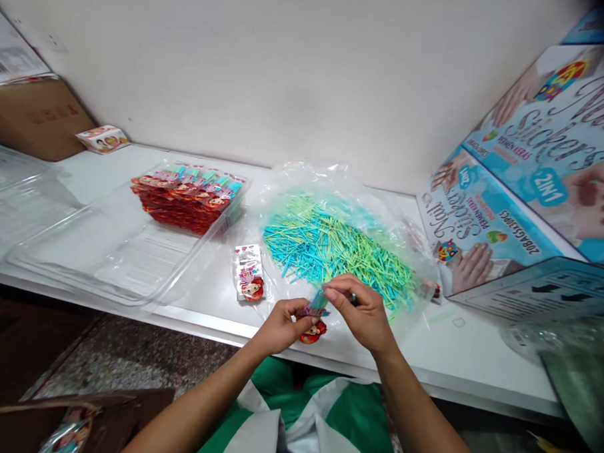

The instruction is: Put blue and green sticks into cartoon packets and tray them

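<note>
Near the table's front edge, my left hand (pixel 283 326) pinches a small printed packet (pixel 313 332) with a red-haired cartoon figure at its lower end. My right hand (pixel 361 310) is closed at the packet's upper end, with blue-green sticks between its fingertips and the packet. Just beyond my hands lies a big pile of blue and green sticks (pixel 326 244) on an open clear plastic bag (pixel 311 180). To the left of the pile, a flat stack of similar packets (pixel 248 274) rests on the table.
A clear plastic tray (pixel 104 281) at the left holds rows of filled packets (pixel 188 198). Large blue printed boxes (pixel 548 190) stand at the right. A brown carton (pixel 36 118) and a small box (pixel 103 139) are at the back left. The white table (pixel 486 355) meets a wall.
</note>
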The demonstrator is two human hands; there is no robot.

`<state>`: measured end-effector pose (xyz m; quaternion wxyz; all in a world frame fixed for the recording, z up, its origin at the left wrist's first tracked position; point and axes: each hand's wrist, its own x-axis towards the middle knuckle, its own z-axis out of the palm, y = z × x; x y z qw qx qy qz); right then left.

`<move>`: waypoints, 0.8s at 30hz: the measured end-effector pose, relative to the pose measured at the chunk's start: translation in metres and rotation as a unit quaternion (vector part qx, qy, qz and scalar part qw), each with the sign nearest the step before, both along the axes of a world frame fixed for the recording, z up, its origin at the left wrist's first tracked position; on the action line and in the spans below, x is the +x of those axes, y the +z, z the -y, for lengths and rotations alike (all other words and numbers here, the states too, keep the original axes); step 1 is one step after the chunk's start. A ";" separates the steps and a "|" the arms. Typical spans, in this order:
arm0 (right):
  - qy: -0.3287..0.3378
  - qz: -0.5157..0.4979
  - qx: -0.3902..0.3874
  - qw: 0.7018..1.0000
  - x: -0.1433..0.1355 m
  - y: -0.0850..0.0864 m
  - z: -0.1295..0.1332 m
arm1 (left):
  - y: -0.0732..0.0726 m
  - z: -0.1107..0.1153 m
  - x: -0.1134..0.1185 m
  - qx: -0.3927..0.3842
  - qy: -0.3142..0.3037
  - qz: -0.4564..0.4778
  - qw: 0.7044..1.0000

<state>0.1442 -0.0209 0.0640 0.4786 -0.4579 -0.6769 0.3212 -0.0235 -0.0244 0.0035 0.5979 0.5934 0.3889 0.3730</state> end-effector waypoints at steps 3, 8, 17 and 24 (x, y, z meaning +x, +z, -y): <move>-0.039 -0.019 -0.004 0.999 -0.003 -0.001 -0.002 | 0.001 0.001 -0.001 -0.028 -0.024 0.024 0.999; -0.109 -0.029 -0.035 0.993 -0.003 -0.004 -0.004 | -0.007 0.001 0.001 -0.148 -0.066 0.107 0.981; -0.097 -0.085 -0.108 0.986 -0.004 -0.016 -0.011 | -0.012 0.001 0.002 -0.191 -0.063 0.141 0.969; -0.093 -0.098 -0.115 0.984 -0.011 -0.017 -0.012 | -0.005 0.002 -0.002 -0.180 -0.054 0.135 0.973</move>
